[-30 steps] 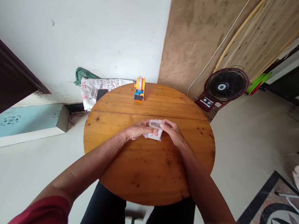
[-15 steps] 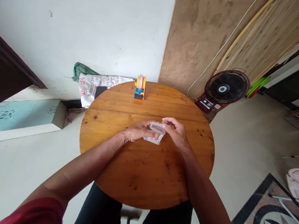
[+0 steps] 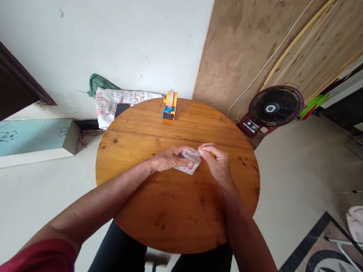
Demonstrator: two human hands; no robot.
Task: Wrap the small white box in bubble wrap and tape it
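A small packet in clear, crinkly plastic wrap is held over the middle of the round wooden table. My left hand is closed round its left side, with the thumb across the front. At the packet's upper right corner, my right hand pinches with thumb and forefinger, seemingly on the edge of the plastic. What lies inside the wrap is too blurred to make out. Toward the far edge of the table stands an orange and blue tape dispenser with a roll of clear tape.
A dark red fan stands right of the table. Behind the table's left edge lie a white printed sack and a green bag. A pale blue box sits on the floor at left. A white wall rises beyond.
My right hand has shifted slightly to the right, its thumb and forefinger now pinched at the packet's corner. My left hand keeps its hold on the packet.
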